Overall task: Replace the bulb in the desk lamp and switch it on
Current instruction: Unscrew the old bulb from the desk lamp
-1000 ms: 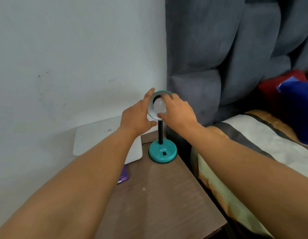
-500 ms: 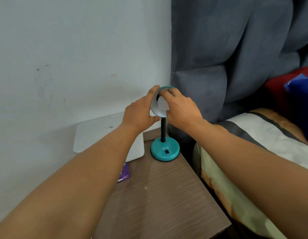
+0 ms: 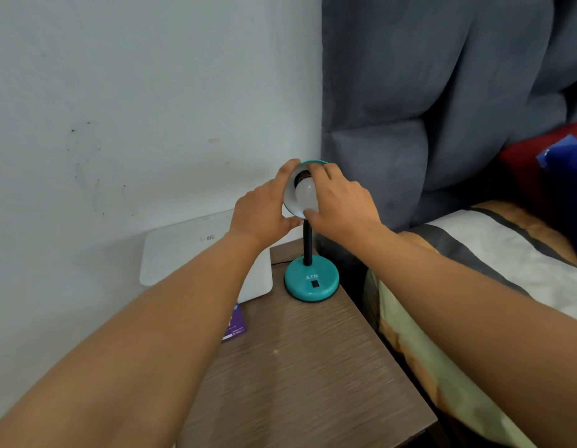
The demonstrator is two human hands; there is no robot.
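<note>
A small teal desk lamp stands at the back of the bedside table, its round base (image 3: 311, 282) marked ATN with a black switch on it and a black neck rising to the shade (image 3: 289, 198). The shade's white inside faces me. A white bulb (image 3: 305, 195) sits in the shade, unlit. My left hand (image 3: 263, 211) grips the shade's left rim, thumb under it. My right hand (image 3: 337, 202) has its fingers wrapped around the bulb from the right.
The brown wooden bedside table (image 3: 313, 367) fills the lower middle. A white flat box (image 3: 203, 250) leans against the wall behind my left forearm, with a purple card (image 3: 236, 324) beside it. A grey padded headboard (image 3: 442, 92) and a bed with a striped cover (image 3: 494, 263) lie right.
The view has shifted slightly. My right hand's fingers have turned around the bulb, and more of the bulb shows now. My left hand stays on the shade.
</note>
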